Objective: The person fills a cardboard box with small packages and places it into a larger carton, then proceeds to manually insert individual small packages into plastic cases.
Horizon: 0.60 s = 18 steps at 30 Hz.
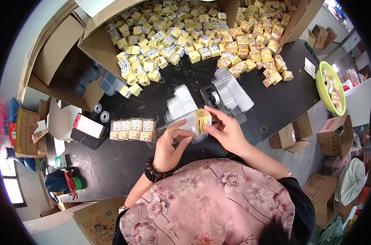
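Note:
My right hand point(225, 130) pinches a small yellow printed box point(202, 118) between thumb and fingers, its barcode side showing. Beside it, my left hand point(173, 143) has its fingers closed on a clear plastic tray point(188, 123), and the box sits at the tray's right end. Just behind lie stacked clear plastic trays point(180, 102), with a second stack point(234, 90) further right. A black tape dispenser point(210, 97) with a white roll stands between the stacks. To the left of my hands rests a row of filled packs point(133, 130) holding small boxes.
Heaps of yellow-and-white pieces point(157, 45) and yellow printed boxes point(251, 41) spill from cardboard cartons onto the black table point(112, 163). Two tape rolls point(104, 116) and a phone point(88, 125) lie at left. A yellow-green basin point(322, 87) is at the right edge.

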Tool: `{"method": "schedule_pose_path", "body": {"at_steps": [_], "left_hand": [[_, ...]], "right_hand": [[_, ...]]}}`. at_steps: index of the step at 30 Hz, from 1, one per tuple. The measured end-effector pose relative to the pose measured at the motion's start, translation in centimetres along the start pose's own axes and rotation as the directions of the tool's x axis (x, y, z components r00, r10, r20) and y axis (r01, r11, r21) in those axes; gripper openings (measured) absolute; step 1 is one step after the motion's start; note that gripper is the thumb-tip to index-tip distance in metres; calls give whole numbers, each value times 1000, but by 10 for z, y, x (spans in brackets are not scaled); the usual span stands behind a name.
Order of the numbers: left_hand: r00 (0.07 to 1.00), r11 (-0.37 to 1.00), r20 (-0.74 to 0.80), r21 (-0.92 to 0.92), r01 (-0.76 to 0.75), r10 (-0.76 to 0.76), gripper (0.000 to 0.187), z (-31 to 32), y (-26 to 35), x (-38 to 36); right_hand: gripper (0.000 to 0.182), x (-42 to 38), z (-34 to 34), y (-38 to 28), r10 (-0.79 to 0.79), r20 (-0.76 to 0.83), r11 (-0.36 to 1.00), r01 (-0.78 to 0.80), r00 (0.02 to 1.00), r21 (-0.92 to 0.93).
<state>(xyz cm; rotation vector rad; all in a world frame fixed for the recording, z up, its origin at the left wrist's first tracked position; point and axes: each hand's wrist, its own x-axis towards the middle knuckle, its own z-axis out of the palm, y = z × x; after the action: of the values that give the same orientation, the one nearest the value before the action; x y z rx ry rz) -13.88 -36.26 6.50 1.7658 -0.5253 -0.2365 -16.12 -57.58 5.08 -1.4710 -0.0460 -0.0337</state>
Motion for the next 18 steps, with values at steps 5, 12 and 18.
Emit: {"method": "schedule_pose_path", "body": {"at_steps": [5, 12, 18], "left_hand": [[998, 999, -25, 5, -52, 52, 29, 1, -7, -1], [989, 989, -34, 29, -146, 147, 35, 7, -13, 0], [990, 972, -3, -191, -136, 138, 37, 9, -32, -8]], "right_hand": [[51, -1, 0, -8, 36, 59, 995, -30, 998, -98], [25, -1, 13, 4, -265, 44, 875, 259, 963, -410], [52, -1, 35, 18, -82, -188, 966, 124, 979, 227]]}}
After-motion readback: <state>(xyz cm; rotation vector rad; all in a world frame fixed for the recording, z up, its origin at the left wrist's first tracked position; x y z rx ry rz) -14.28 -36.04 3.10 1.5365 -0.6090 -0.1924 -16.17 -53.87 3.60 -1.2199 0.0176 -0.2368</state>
